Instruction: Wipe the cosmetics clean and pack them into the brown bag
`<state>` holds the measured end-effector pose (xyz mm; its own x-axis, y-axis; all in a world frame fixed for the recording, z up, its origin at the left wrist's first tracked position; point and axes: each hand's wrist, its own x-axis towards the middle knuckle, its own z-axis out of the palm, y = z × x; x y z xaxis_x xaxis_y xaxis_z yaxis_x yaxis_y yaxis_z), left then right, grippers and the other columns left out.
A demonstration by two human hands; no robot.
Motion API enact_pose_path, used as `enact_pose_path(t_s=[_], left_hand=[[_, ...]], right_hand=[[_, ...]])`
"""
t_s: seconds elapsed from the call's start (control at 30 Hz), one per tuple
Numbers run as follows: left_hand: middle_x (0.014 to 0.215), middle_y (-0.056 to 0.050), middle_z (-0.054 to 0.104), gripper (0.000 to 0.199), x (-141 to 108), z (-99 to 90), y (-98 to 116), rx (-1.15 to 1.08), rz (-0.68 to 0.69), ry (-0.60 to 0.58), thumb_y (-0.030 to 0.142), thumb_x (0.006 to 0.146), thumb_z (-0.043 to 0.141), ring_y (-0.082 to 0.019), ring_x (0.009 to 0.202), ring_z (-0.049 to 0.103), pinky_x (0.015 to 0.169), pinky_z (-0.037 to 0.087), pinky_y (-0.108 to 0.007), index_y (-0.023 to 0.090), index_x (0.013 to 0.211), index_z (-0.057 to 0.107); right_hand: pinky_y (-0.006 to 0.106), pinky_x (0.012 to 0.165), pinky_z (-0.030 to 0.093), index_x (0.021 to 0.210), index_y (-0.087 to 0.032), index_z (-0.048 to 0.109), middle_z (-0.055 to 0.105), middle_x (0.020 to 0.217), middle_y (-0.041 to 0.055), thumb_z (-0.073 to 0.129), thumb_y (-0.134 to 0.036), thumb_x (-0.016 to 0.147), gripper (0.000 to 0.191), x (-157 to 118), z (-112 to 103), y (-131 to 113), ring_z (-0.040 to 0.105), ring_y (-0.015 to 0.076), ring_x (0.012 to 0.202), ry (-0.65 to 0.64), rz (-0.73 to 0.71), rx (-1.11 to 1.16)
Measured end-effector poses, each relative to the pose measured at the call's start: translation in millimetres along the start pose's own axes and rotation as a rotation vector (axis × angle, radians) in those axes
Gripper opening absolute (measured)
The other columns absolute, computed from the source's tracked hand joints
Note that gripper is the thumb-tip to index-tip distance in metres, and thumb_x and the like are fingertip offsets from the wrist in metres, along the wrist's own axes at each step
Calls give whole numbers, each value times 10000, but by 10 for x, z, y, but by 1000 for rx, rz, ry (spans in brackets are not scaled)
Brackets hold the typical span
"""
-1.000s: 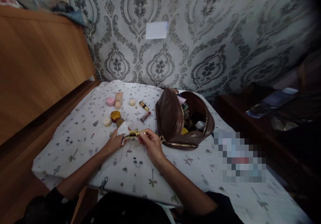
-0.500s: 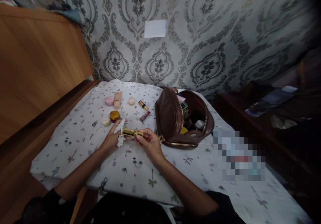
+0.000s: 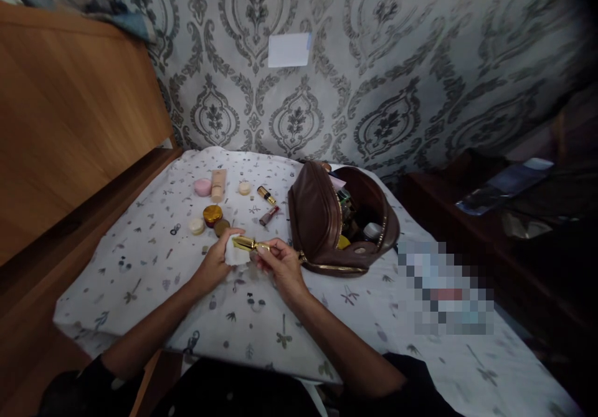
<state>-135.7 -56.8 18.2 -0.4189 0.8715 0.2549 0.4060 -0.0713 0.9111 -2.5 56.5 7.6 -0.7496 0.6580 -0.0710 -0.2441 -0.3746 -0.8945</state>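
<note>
My right hand (image 3: 284, 270) pinches one end of a shiny gold cosmetic tube (image 3: 244, 243), held level above the table. Around the tube's other end, my left hand (image 3: 215, 266) grips a white wipe (image 3: 232, 255). The wipe lies behind and below the tube; whether it presses on it I cannot tell. Just beyond my left fingers are an amber jar with a gold lid (image 3: 212, 213), a small cream-coloured jar (image 3: 196, 225) and a round brownish-gold piece (image 3: 222, 227). A black-and-gold tube (image 3: 266, 194) and a dark reddish tube (image 3: 269, 215) lie farther back.
An unzipped brown bag (image 3: 312, 214) full of cosmetics stands right of my hands. A pink jar (image 3: 202, 186), a beige squeeze tube (image 3: 218, 186) and a small pale pot (image 3: 244, 187) sit toward the back. A wooden cabinet (image 3: 84, 99) rises at the left; a patterned wall is behind.
The wipe has slipped lower off the tube and looks more spread out, with my left hand shifted slightly down. The round brownish-gold piece beside the amber jar now shows.
</note>
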Motion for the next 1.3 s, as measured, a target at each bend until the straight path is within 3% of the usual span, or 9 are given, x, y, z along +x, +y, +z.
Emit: enact_pose_path(t_s=[0.13, 0.27, 0.37, 0.47, 0.63, 0.87, 1.2, 1.3], left_hand=[[958, -35, 640, 233, -21, 19, 15, 264, 104, -20, 253, 793, 626, -201, 874, 599, 779, 445, -288, 202, 1015, 581], [843, -6, 624, 108, -38, 18, 25, 400, 84, -41, 281, 813, 590, -188, 791, 577, 703, 424, -268, 212, 894, 568], [697, 41, 577, 118, -30, -10, 49, 378, 35, -105, 323, 805, 595, -158, 657, 539, 617, 392, -243, 217, 797, 545], [660, 39, 560, 224, -8, -30, 99, 283, -32, -138, 414, 843, 566, -159, 648, 537, 617, 405, -241, 209, 754, 556], [665, 13, 558, 371, 0, 2, 191, 191, -69, -75, 486, 925, 441, -173, 662, 529, 635, 434, -261, 200, 721, 563], [815, -28, 644, 293, -35, 47, 268, 258, 17, -71, 463, 902, 468, -202, 774, 596, 725, 466, -287, 200, 871, 593], [874, -20, 651, 247, -25, 66, 174, 269, 4, -7, 415, 809, 609, -209, 796, 598, 735, 471, -296, 215, 952, 576], [889, -21, 653, 284, -22, 67, 181, 270, -13, 11, 418, 785, 638, -207, 786, 596, 735, 471, -298, 216, 974, 573]], right_hand=[[206, 408, 293, 687, -182, 594, 605, 529, -31, 814, -524, 628, 410, -13, 0, 13, 468, 85, 418, -20, -4, -120], [218, 430, 304, 639, -187, 579, 548, 500, -48, 787, -537, 645, 408, -39, 4, -2, 430, 85, 430, -60, -59, -281], [222, 483, 336, 644, -183, 600, 544, 527, -42, 775, -508, 673, 370, -73, 0, -45, 450, 96, 492, -97, -102, -341], [232, 560, 377, 707, -185, 641, 581, 615, -28, 770, -464, 692, 307, -105, -3, -95, 483, 110, 575, -120, -159, -342], [235, 578, 369, 721, -192, 637, 560, 635, -31, 756, -454, 703, 288, -126, -8, -134, 467, 116, 599, -117, -212, -347], [223, 474, 265, 597, -198, 495, 436, 494, -61, 676, -527, 787, 421, -107, -69, -116, 372, 90, 491, -30, -248, -487], [198, 397, 329, 757, -201, 576, 599, 598, -53, 810, -567, 591, 465, -12, -50, -34, 465, 76, 426, -89, -82, -137], [201, 402, 341, 813, -199, 612, 614, 597, -43, 783, -598, 619, 475, 6, -47, -23, 488, 84, 436, -85, -78, -92]])
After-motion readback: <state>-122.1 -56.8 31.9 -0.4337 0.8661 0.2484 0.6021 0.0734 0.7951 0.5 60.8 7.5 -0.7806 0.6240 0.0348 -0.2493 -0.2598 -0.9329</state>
